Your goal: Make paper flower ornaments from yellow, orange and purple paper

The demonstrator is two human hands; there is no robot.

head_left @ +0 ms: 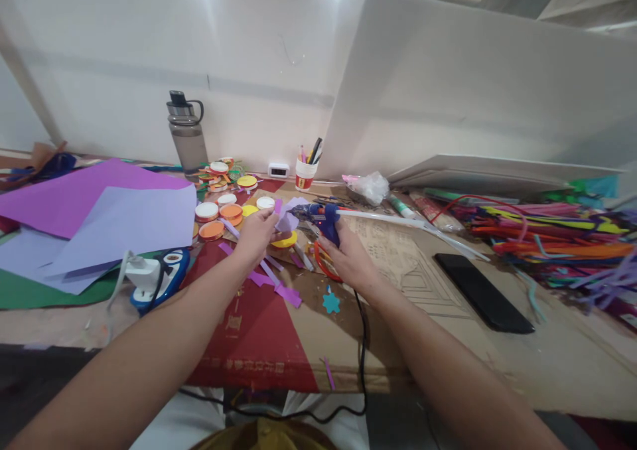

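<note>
My right hand (351,254) is wrapped round the grip of a blue hot glue gun (326,221), with a long white glue stick (383,218) running out of its back. The gun's nozzle points left, right at a piece of light purple paper (287,219). Between its fingers my left hand (256,237) pinches that paper. Purple paper strips (271,274) lie below the left hand. A yellow disc (284,239) sits just under the paper, and a teal star-shaped cutout (331,302) rests nearer to me.
Several round discs (212,229) stand behind my left hand. Purple sheets (134,224) and a blue power strip (172,277) are at left. A water bottle (188,135) and a pen cup (305,173) stand at the back. On the right lie a black phone (482,293) and colourful pipe cleaners (557,237).
</note>
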